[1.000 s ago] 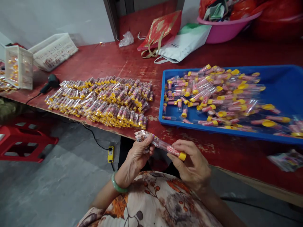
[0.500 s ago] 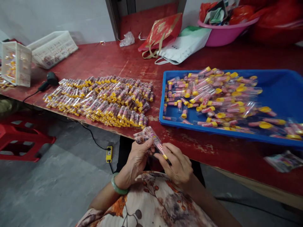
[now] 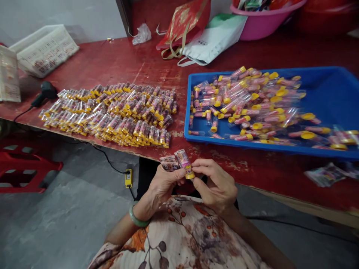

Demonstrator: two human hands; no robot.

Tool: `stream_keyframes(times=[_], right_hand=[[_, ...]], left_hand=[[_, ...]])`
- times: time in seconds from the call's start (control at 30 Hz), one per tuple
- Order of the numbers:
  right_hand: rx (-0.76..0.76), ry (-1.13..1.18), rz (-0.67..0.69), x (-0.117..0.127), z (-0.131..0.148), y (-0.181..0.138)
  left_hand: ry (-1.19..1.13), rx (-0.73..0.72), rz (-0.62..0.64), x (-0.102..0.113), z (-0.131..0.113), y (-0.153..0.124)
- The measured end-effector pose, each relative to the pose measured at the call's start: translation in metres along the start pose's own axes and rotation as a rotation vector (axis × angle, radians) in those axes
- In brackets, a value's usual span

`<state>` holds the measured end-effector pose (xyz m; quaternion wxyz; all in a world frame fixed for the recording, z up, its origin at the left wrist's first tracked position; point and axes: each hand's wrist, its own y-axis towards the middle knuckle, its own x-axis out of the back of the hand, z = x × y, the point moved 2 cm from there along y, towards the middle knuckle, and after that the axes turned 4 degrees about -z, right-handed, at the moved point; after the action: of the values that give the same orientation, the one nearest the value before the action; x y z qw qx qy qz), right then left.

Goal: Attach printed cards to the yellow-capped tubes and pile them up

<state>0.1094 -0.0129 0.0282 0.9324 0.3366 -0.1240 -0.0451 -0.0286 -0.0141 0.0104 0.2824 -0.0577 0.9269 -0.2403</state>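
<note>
My left hand point(image 3: 165, 183) is closed on several flat printed sleeves point(image 3: 169, 163), its thumb pressed against a small clear tube with a yellow cap point(image 3: 183, 162). A printed sleeve sits around this tube, which tilts with its cap toward me. The thumb and forefinger of my right hand point(image 3: 215, 185) pinch at the cap end. Beyond my left hand, rows of sleeved tubes point(image 3: 123, 116) are piled on the red table point(image 3: 151, 67). To the right, a blue tray point(image 3: 322, 89) holds many unsleeved tubes with pink contents point(image 3: 238, 101).
A black hot-air blower point(image 3: 47, 90) lies left of the rows, near white plastic baskets point(image 3: 47, 50). Bags point(image 3: 213, 39) and a pink basin point(image 3: 263, 24) stand at the back. More sleeves point(image 3: 325, 175) lie at right. A red stool point(image 3: 25, 168) and a yellow power strip point(image 3: 128, 178) are below.
The sleeve now covers the tube down to the yellow cap. The tube has turned more upright, and my right fingers have shifted to its cap end. The view has tilted slightly down.
</note>
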Motion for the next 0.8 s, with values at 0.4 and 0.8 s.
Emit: stream_keyframes(times=[0.4,0.8], right_hand=[[0.173,-0.256,-0.044,-0.001,0.001,-0.012],[0.396,-0.537,-0.02,0.003,0.007,-0.012]], left_hand=[[0.056,0.024,-0.03,0.001,0.009,-0.003],[0.009,0.053,0.012,-0.003,0.014,-0.007]])
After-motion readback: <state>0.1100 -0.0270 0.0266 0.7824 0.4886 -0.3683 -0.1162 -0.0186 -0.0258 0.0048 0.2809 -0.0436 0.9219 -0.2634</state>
